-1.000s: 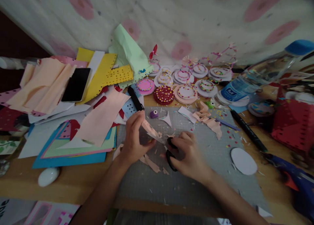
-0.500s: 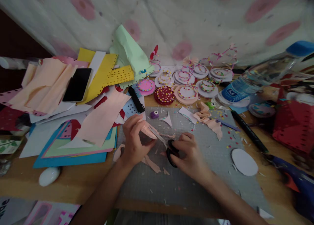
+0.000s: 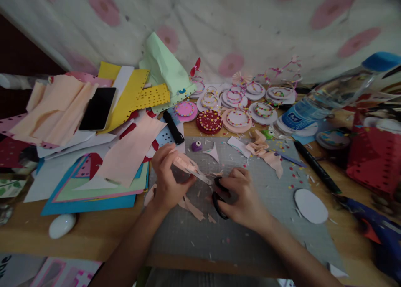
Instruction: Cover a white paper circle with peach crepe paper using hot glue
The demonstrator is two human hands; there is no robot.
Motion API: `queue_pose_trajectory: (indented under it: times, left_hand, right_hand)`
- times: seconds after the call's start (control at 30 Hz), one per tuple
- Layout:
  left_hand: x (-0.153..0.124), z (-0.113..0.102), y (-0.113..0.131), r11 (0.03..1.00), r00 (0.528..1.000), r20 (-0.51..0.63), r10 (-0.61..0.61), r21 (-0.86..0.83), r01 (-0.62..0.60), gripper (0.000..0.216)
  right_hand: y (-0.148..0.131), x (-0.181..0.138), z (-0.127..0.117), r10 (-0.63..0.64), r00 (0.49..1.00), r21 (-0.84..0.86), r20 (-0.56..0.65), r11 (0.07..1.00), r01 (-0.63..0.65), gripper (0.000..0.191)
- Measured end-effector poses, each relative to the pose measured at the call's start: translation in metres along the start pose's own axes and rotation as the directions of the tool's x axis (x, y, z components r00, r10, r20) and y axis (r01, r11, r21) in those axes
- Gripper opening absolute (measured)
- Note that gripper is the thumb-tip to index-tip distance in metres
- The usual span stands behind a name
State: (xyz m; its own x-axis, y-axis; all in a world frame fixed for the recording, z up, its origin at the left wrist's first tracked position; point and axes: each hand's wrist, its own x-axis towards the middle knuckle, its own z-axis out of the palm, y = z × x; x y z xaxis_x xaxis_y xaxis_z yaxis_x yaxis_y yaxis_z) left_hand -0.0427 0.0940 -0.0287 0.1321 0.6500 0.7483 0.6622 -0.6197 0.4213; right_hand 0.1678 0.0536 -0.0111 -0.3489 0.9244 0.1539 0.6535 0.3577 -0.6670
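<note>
My left hand (image 3: 169,176) pinches a small peach paper piece (image 3: 184,163) over the grey cutting mat (image 3: 250,232). My right hand (image 3: 242,197) grips black-handled scissors (image 3: 216,191), fingers through the loops, and the blades reach left into the paper piece. Peach offcuts (image 3: 192,207) lie on the mat just below my hands.
Stacked coloured paper sheets (image 3: 94,182) and a black phone (image 3: 97,108) fill the left. Decorated paper discs (image 3: 238,118) line the back. A water bottle (image 3: 328,99), black marker (image 3: 316,166), white oval cutout (image 3: 310,205) and blue glue gun (image 3: 376,228) lie right.
My left hand has turned the peach piece a little while the scissors' blades shifted against it. Both hands stay over the mat.
</note>
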Motion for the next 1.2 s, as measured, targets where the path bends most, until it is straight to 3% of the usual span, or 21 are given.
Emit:
queue_pose_trajectory:
  times: [0.27, 0.6, 1.2]
  left_hand:
    - [-0.0008, 0.0004, -0.0002, 1.000, 1.000, 0.015, -0.005, 0.012, 0.005, 0.087]
    - [-0.0002, -0.0002, -0.0027, 0.999, 0.999, 0.016, 0.035, -0.002, -0.034, 0.084]
    - [0.0000, -0.0003, -0.0002, 0.997, 0.998, 0.067, -0.014, -0.071, 0.019, 0.086]
  right_hand:
    - [0.0079, -0.0005, 0.0030, -0.077, 0.996, -0.028, -0.046, 0.997, 0.076, 0.031]
    - [0.0003, 0.0013, -0.0045, 0.006, 0.999, -0.025, 0.041, 1.000, -0.005, 0.027]
    - [0.0043, 0.0013, -0.0025, -0.064, 0.998, -0.006, -0.015, 0.998, 0.064, 0.024]
